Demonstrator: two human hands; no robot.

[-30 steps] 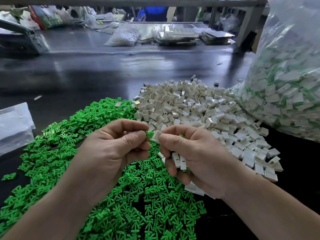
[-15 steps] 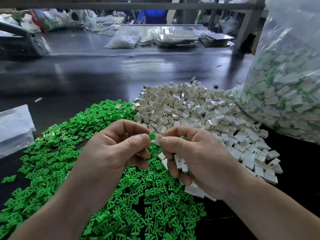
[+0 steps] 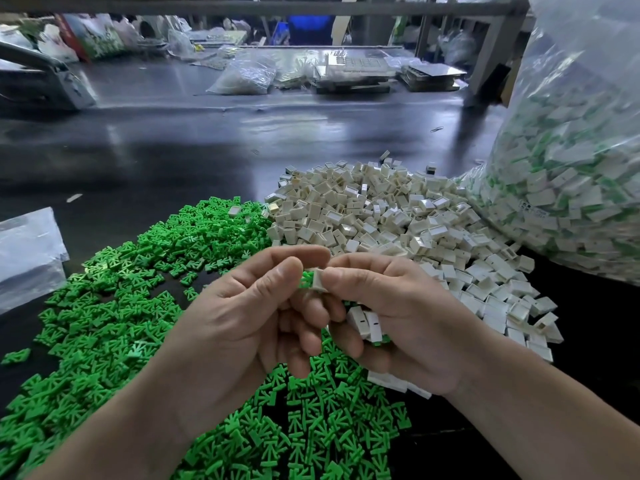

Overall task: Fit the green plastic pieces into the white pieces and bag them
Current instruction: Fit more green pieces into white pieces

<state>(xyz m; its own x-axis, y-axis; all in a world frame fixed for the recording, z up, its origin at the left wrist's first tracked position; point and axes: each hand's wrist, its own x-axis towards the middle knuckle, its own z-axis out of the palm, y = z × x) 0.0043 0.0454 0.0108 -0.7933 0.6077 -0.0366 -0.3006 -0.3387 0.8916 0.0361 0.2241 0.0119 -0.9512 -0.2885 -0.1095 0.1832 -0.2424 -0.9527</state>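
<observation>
Left hand pinches a green piece against the white piece the right hand pinches — hands touching.

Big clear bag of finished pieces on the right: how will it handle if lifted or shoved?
The bag is probably heavy: it bulges, packed with pieces well above the table. Its thin film looks floppy, so it would likely sag rather than hold shape. Pushed, the loose contents may slump, not slide.
</observation>
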